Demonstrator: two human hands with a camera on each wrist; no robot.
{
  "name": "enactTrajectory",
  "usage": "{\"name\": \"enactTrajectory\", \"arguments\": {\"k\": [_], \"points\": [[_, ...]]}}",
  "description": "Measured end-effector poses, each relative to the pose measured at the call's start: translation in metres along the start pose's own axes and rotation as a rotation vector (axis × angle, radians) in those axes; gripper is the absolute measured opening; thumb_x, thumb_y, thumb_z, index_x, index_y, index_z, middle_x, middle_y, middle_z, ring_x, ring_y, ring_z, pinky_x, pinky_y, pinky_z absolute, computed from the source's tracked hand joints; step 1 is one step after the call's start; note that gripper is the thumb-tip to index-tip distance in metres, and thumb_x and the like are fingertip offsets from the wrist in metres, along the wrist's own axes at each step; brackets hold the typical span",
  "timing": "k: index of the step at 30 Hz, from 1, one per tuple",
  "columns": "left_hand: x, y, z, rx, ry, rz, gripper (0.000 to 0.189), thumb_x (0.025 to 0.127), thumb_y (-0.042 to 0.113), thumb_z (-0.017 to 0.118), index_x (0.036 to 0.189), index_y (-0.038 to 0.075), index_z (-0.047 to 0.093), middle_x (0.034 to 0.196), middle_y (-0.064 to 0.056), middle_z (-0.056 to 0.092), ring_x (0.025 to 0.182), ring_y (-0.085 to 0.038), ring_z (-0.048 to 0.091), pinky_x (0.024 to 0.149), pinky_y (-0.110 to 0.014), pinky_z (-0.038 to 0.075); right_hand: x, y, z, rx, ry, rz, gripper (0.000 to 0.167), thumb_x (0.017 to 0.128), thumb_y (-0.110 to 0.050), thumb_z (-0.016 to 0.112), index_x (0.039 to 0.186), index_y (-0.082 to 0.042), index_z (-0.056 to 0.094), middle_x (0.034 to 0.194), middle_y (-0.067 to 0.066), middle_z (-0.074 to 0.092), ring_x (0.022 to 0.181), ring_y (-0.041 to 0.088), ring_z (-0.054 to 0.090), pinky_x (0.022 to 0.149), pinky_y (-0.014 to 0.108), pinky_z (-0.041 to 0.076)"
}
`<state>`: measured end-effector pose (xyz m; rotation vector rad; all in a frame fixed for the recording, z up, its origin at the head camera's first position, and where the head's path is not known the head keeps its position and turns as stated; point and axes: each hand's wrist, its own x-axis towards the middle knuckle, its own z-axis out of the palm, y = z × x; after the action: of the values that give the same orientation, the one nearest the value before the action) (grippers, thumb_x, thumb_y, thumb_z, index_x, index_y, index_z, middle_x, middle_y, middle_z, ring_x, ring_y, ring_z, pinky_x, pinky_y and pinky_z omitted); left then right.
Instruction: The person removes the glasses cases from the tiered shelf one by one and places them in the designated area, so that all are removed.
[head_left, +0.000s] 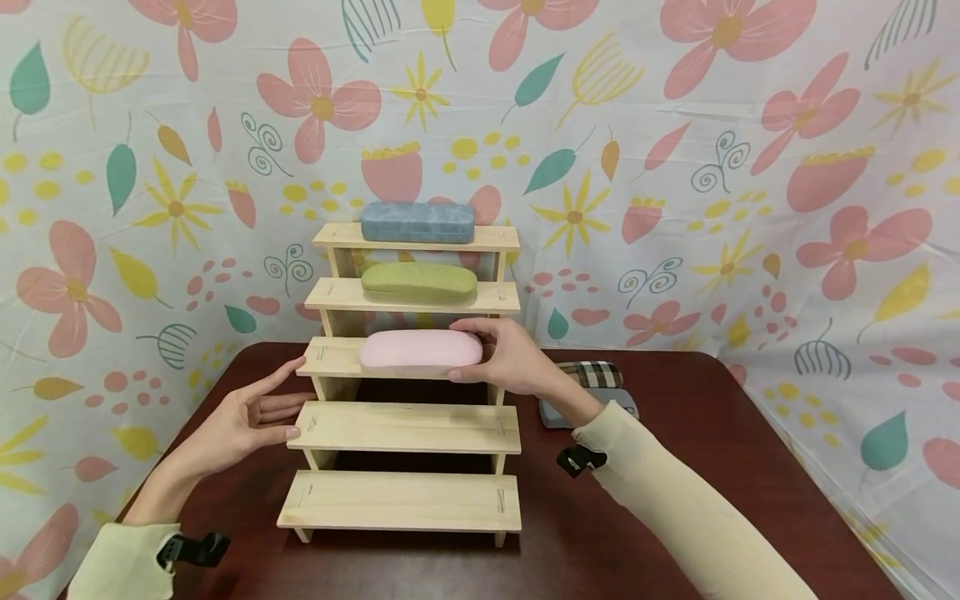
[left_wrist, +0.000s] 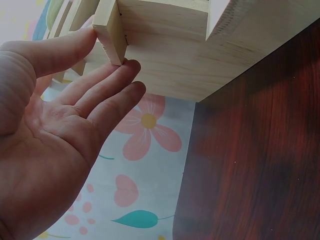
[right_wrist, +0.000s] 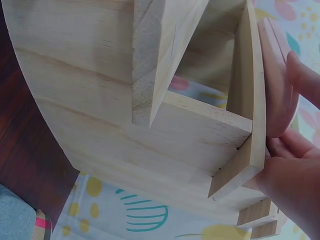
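A five-tier wooden display stand (head_left: 405,427) stands on the table. My right hand (head_left: 517,358) grips the right end of a pink glasses case (head_left: 416,348), thumb in front and fingers behind, on the middle tier. In the right wrist view the pink case (right_wrist: 277,80) is seen from its end, against the fingers. My left hand (head_left: 238,421) is at the stand's left side; in the left wrist view its thumb and fingers (left_wrist: 112,97) pinch a tier's end. A green glasses case (head_left: 418,283) lies one tier higher, and a blue glasses case (head_left: 417,222) is on top.
Behind my right wrist, a checkered case (head_left: 592,374) and a grey-blue case (head_left: 555,414) lie on the dark red-brown table (head_left: 637,533). A flower-printed cloth (head_left: 645,167) hangs behind and beside the table. The two lowest tiers (head_left: 405,500) show bare wood.
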<state>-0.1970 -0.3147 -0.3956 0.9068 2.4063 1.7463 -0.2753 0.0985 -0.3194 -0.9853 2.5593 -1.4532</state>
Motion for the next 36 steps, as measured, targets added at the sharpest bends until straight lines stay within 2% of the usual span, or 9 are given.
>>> {"name": "enactTrajectory", "arguments": {"k": [11,18,27,31,36], "points": [[0.000,-0.001,0.000,0.010,0.010,-0.008,0.095,0.094,-0.012,0.072,0.170,0.008,0.019,0.144,-0.046,0.045,0.126,-0.011,0.063,0.083,-0.038,0.063,-0.015,-0.001,-0.004,0.058,0.035,-0.001,0.062,0.084,-0.007,0.090,0.141,-0.002,0.066,0.140,0.014,0.062,0.114,0.029,0.065,0.095,0.045,0.058],[0.000,-0.002,0.000,0.024,0.014,-0.024,0.095,0.094,-0.011,0.073,0.170,0.009,0.019,0.145,-0.046,0.045,0.126,-0.009,0.063,0.083,-0.038,0.063,-0.025,-0.001,-0.009,0.099,0.043,-0.012,0.060,0.084,-0.004,0.090,0.140,-0.005,0.067,0.139,0.011,0.063,0.115,0.027,0.066,0.097,0.043,0.057],[-0.001,-0.005,-0.001,0.016,0.009,-0.028,0.096,0.094,-0.011,0.073,0.170,0.009,0.018,0.146,-0.047,0.043,0.127,-0.009,0.062,0.083,-0.039,0.063,-0.038,0.002,-0.017,0.089,0.067,-0.023,0.061,0.084,-0.007,0.090,0.141,-0.007,0.067,0.133,0.009,0.067,0.099,0.027,0.067,0.077,0.042,0.057],[0.000,-0.005,-0.001,0.020,0.013,-0.028,0.096,0.094,-0.011,0.073,0.170,0.009,0.018,0.147,-0.045,0.043,0.127,-0.008,0.062,0.083,-0.039,0.063,-0.044,0.001,-0.022,0.104,0.070,-0.030,0.062,0.084,-0.007,0.090,0.141,-0.007,0.067,0.132,0.009,0.068,0.103,0.025,0.068,0.083,0.038,0.057],[0.001,-0.004,-0.002,0.025,0.010,-0.031,0.096,0.094,-0.011,0.073,0.170,0.010,0.018,0.146,-0.044,0.045,0.126,-0.008,0.063,0.083,-0.039,0.063,-0.052,0.000,-0.028,0.099,0.084,-0.040,0.063,0.084,-0.008,0.091,0.141,-0.007,0.067,0.132,0.009,0.069,0.105,0.024,0.068,0.088,0.044,0.057]]}}
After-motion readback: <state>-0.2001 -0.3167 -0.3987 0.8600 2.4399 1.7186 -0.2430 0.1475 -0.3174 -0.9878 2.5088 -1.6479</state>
